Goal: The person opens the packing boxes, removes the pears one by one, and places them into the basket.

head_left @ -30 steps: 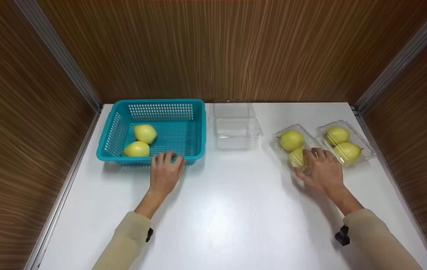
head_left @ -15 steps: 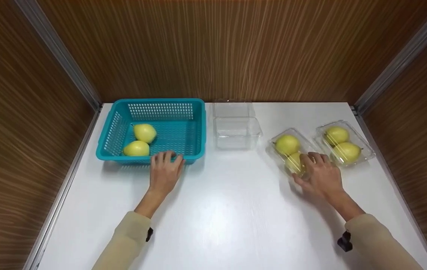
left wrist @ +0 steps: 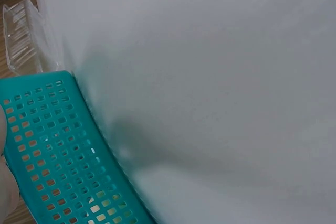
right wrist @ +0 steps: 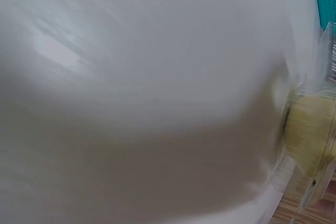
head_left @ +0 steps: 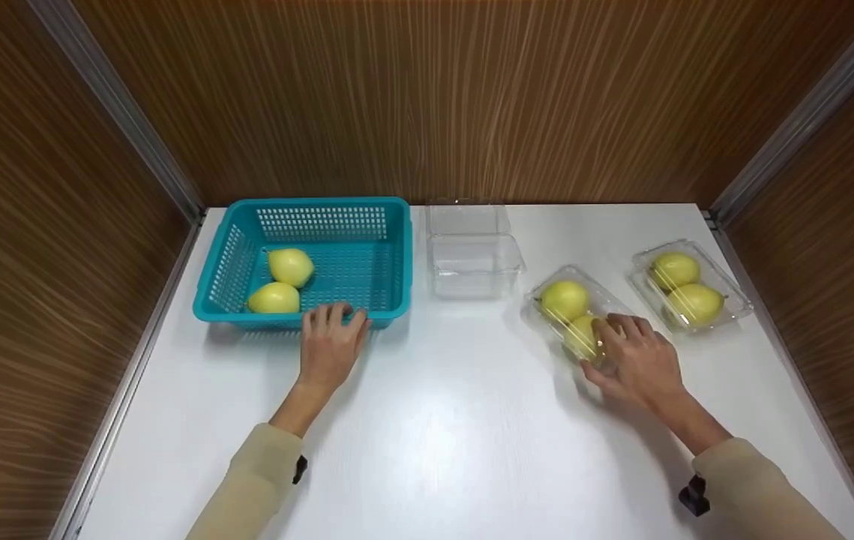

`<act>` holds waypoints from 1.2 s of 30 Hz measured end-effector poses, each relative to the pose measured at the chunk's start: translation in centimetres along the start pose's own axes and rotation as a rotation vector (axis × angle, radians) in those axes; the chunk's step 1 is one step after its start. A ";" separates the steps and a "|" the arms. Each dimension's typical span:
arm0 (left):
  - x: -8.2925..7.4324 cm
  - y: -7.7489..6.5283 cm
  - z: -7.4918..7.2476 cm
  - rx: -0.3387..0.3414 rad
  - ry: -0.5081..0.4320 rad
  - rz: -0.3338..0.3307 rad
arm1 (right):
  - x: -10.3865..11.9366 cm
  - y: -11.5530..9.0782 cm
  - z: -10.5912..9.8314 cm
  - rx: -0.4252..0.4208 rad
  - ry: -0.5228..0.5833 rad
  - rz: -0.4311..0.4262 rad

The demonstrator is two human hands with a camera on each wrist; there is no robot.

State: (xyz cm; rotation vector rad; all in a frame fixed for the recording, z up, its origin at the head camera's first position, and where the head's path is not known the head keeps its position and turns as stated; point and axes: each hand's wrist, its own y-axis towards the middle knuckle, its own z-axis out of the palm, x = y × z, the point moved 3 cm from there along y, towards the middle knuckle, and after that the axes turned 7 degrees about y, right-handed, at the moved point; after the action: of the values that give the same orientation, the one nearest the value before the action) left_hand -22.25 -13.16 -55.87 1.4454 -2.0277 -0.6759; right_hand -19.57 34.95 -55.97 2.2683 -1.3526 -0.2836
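Observation:
My right hand [head_left: 640, 360] grips the near end of a closed clear plastic clamshell box [head_left: 606, 304] with two yellow pears [head_left: 564, 301] inside. Part of the nearer pear is hidden behind the fingers. In the right wrist view, the box's pear [right wrist: 308, 129] shows at the right edge, blurred. My left hand [head_left: 329, 345] holds the near rim of a teal plastic basket [head_left: 397, 262], its fingers curled over the edge. Two more yellow pears, one of them a rear pear [head_left: 290, 268], lie in the basket's left half. Only fingertips [left wrist: 6, 187] show in the left wrist view.
An open, hinged clear box [head_left: 475, 262] stands right of the basket, near the back wall [head_left: 456, 97]. Another closed clear box [head_left: 734, 304] with two pears lies near the right wall [head_left: 831, 225]. All rest on a white table [head_left: 427, 435].
My right hand has shifted the clear box with two pears leftward and toward me, widening its distance from the box on the far right. The left hand and basket have stayed still.

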 end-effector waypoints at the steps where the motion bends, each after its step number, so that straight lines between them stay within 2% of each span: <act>1: 0.0 0.0 0.0 0.003 0.000 0.000 | 0.1 -0.1 0.0 -0.003 0.002 -0.008; 15: 0.1 -0.2 0.2 0.040 -0.020 -0.010 | 1.4 -1.0 0.0 -0.003 0.016 -0.095; 19: 0.1 -0.1 0.2 0.029 -0.017 -0.006 | 1.8 -1.1 0.0 -0.012 0.024 -0.117; 30: 0.1 -0.1 0.1 -0.023 -0.041 -0.004 | 2.8 -1.0 0.4 -0.108 0.008 -0.224; 36: 0.1 0.0 0.1 -0.028 -0.044 -0.003 | 3.3 -1.0 0.5 -0.099 0.038 -0.217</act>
State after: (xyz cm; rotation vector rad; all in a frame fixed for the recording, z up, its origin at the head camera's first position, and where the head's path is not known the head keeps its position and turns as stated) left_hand -22.31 -13.20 -55.91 1.4297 -2.0420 -0.7407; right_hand -17.41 32.37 -56.69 2.3259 -1.0501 -0.3695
